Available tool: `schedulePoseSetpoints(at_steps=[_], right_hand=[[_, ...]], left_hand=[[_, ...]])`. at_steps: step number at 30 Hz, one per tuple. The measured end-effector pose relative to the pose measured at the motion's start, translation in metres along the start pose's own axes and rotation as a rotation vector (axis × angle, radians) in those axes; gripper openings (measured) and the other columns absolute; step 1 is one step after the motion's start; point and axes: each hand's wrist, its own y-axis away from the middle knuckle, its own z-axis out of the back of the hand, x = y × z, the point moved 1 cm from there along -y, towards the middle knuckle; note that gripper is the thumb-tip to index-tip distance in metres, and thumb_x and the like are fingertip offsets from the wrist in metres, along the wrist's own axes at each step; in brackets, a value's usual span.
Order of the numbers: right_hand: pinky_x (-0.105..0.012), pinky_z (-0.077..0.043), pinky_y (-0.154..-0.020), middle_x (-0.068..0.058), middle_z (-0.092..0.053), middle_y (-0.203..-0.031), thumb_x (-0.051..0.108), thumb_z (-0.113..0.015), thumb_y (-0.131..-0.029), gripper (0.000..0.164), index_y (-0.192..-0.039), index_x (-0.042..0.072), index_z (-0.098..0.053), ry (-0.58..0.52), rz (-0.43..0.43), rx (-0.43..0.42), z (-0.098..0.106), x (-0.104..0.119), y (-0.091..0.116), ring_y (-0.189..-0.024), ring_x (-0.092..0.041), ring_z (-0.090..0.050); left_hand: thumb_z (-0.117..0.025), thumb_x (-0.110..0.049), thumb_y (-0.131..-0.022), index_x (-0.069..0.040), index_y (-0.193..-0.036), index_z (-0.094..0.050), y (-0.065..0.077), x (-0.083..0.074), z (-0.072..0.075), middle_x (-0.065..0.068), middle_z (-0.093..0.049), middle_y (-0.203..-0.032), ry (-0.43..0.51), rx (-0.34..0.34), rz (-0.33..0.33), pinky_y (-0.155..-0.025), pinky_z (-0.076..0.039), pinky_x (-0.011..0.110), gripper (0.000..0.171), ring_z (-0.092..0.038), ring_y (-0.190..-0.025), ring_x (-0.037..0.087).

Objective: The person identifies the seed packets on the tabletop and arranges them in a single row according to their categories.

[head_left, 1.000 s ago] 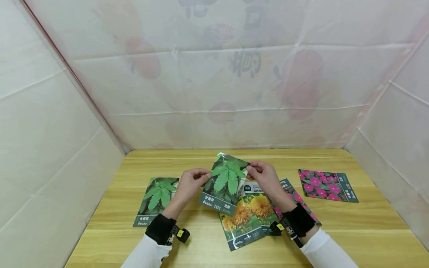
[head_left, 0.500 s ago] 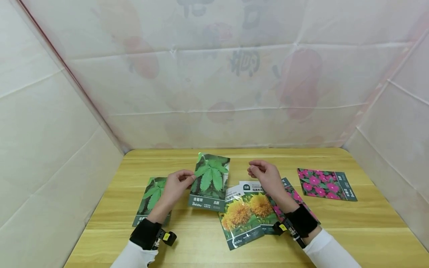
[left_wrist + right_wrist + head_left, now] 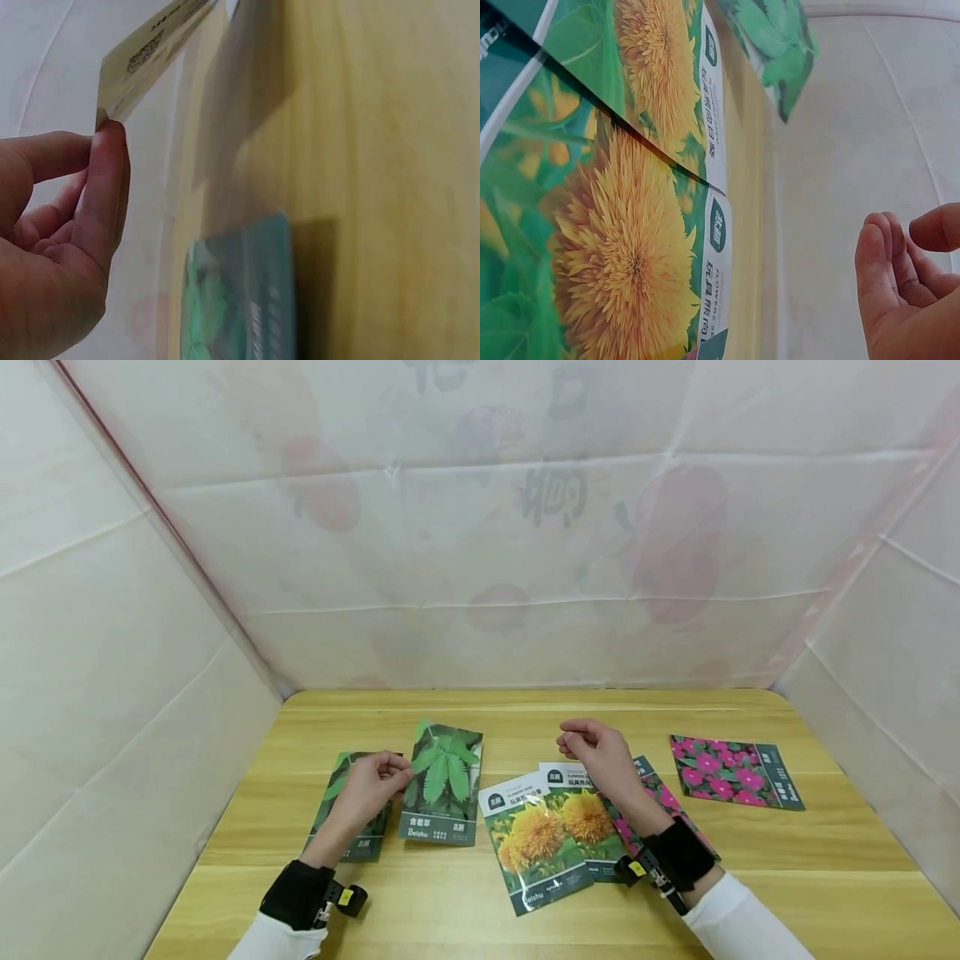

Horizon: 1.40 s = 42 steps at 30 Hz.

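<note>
My left hand pinches the left edge of a green-leaf seed packet between thumb and fingers. In the left wrist view the packet's pale back with its code square is tilted above the wood, over its shadow. Under that arm lies a second green-leaf seed packet, partly covered by hand and wrist. My right hand holds nothing, its fingers loosely bent above a yellow-flower seed packet. Another yellow-flower packet overlaps that one on the left.
A pink-flower packet lies slanted beneath the right forearm, partly hidden. Farther right, a second pink-flower packet lies sideways on the wooden table. Pale fabric walls enclose the back and sides.
The right hand has let go of the green-leaf packet. The left hand has carried it left and lower, off the yellow-flower packets, which now show whole tops.
</note>
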Motion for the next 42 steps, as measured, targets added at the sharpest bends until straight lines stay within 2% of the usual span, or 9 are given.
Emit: schedulePoseSetpoints(at_steps=[5,7,11,15,17,19,23,27,42], right_hand=[[-0.028,-0.06,-0.094,0.0,-0.068,-0.12,0.044,-0.059,-0.105,0.035,-0.136,0.028,-0.06,-0.004,-0.023,0.006,-0.002,0.0,-0.002,-0.111,-0.016,-0.067],[-0.028,-0.06,-0.094,0.0,-0.068,-0.12,0.044,-0.058,-0.105,0.037,-0.138,0.026,-0.059,0.002,-0.033,0.011,-0.002,-0.001,-0.003,-0.112,-0.016,-0.067],[-0.027,-0.06,-0.094,-0.003,-0.067,-0.12,0.044,-0.06,-0.104,0.041,-0.139,0.021,-0.06,-0.02,-0.047,0.025,-0.002,0.008,-0.001,-0.112,-0.018,-0.066],[-0.027,-0.061,-0.092,-0.008,-0.067,-0.119,0.042,-0.062,-0.104,0.046,-0.139,0.012,-0.06,-0.067,-0.04,0.035,-0.003,0.022,0.003,-0.11,-0.022,-0.066],[-0.028,-0.061,-0.092,-0.01,-0.067,-0.118,0.041,-0.062,-0.104,0.049,-0.141,0.009,-0.059,-0.07,-0.03,0.041,-0.003,0.023,0.003,-0.11,-0.023,-0.066],[-0.028,-0.061,-0.092,-0.01,-0.067,-0.118,0.041,-0.062,-0.105,0.049,-0.141,0.007,-0.059,-0.074,-0.024,0.047,-0.003,0.023,0.003,-0.11,-0.023,-0.066],[-0.029,-0.061,-0.092,-0.01,-0.067,-0.118,0.042,-0.062,-0.104,0.049,-0.14,0.008,-0.059,-0.069,-0.031,0.056,-0.004,0.024,0.004,-0.11,-0.023,-0.066],[-0.029,-0.061,-0.093,-0.008,-0.067,-0.117,0.043,-0.061,-0.104,0.048,-0.139,0.01,-0.06,-0.043,-0.037,0.062,-0.004,0.023,0.004,-0.11,-0.022,-0.066],[-0.03,-0.061,-0.093,-0.01,-0.068,-0.117,0.037,-0.061,-0.106,0.043,-0.138,0.009,-0.061,-0.047,-0.041,0.063,-0.007,0.023,0.003,-0.109,-0.024,-0.067]], left_hand=[[-0.07,-0.016,-0.101,-0.005,-0.107,-0.069,0.004,0.01,0.0,0.007,-0.067,-0.09,-0.142,-0.052,-0.093,-0.053,-0.056,0.041,0.013,-0.065,-0.07,0.019],[-0.071,-0.015,-0.1,-0.001,-0.112,-0.069,0.002,0.008,-0.001,0.012,-0.067,-0.097,-0.23,-0.079,-0.113,-0.06,-0.055,0.037,0.018,-0.063,-0.075,0.021],[-0.075,-0.014,-0.096,0.001,-0.123,-0.067,-0.001,-0.005,-0.004,0.021,-0.06,-0.122,-0.413,-0.099,-0.163,-0.078,-0.057,0.045,0.031,-0.063,-0.099,0.033],[-0.083,-0.021,-0.092,-0.001,-0.125,-0.069,-0.007,-0.015,-0.014,0.023,-0.053,-0.142,-0.572,-0.01,-0.344,-0.101,-0.052,0.06,0.041,-0.056,-0.126,0.043],[-0.084,-0.029,-0.09,-0.005,-0.129,-0.069,-0.01,-0.017,-0.021,0.021,-0.049,-0.15,-0.643,0.076,-0.429,-0.11,-0.042,0.069,0.048,-0.047,-0.137,0.046],[-0.082,-0.039,-0.091,-0.01,-0.135,-0.067,-0.012,-0.019,-0.028,0.02,-0.044,-0.157,-0.698,0.181,-0.467,-0.114,-0.031,0.075,0.055,-0.037,-0.145,0.047],[-0.077,-0.052,-0.091,-0.018,-0.149,-0.058,-0.014,-0.018,-0.037,0.017,-0.031,-0.166,-0.766,0.359,-0.433,-0.117,-0.016,0.079,0.07,-0.02,-0.153,0.049],[-0.078,-0.055,-0.088,-0.023,-0.154,-0.052,-0.012,-0.016,-0.041,0.017,-0.023,-0.169,-0.809,0.456,-0.371,-0.118,-0.013,0.079,0.078,-0.015,-0.154,0.05],[-0.083,-0.056,-0.081,-0.025,-0.155,-0.051,0.004,-0.007,-0.029,0.014,-0.021,-0.171,-0.807,0.511,-0.317,-0.116,-0.014,0.081,0.086,-0.017,-0.154,0.048]])
